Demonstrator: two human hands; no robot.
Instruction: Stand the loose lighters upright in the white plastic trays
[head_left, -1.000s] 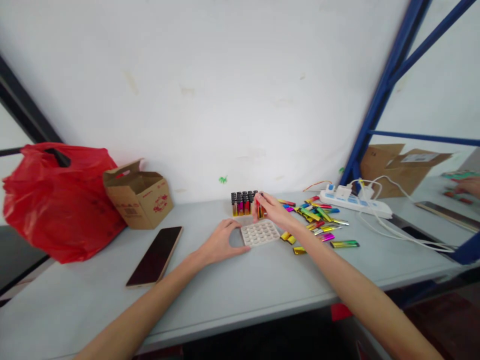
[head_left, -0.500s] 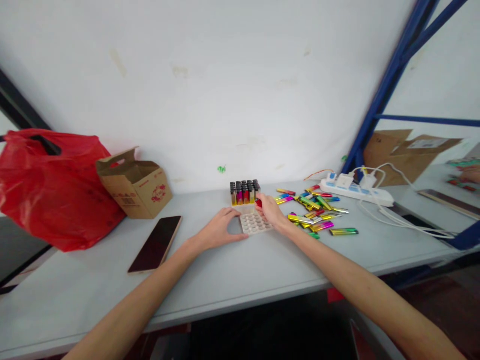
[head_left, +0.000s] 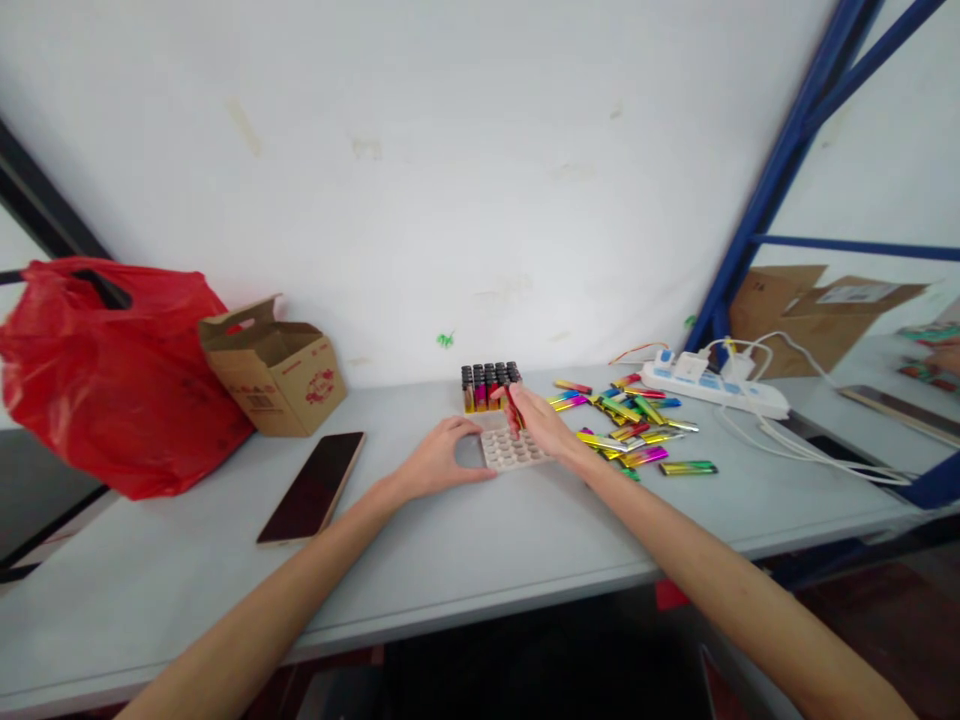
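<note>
A white tray with rows of round holes (head_left: 514, 452) lies flat on the table. My left hand (head_left: 439, 455) spans its left side, thumb at the near corner and fingertips at the far corner, gripping it. Over the tray's far right part, my right hand (head_left: 541, 420) pinches a red lighter (head_left: 514, 408), which is tilted and partly hidden by the fingers. Just behind the tray stands a block of upright lighters (head_left: 487, 386) with black tops. To the right lies a loose heap of shiny coloured lighters (head_left: 634, 425), in gold, green, red and purple.
On the left are a red plastic bag (head_left: 135, 390), an open cardboard box (head_left: 281, 380) and a phone (head_left: 311, 490). A white power strip (head_left: 716, 388) with plugs and cables sits at the right, near a blue metal frame (head_left: 765, 180). Another person's hand shows at the far right edge.
My right hand has shifted slightly, and more of the red lighter shows in its fingers, now tilted over the tray. The left hand stays at the tray. The view has moved slightly.
</note>
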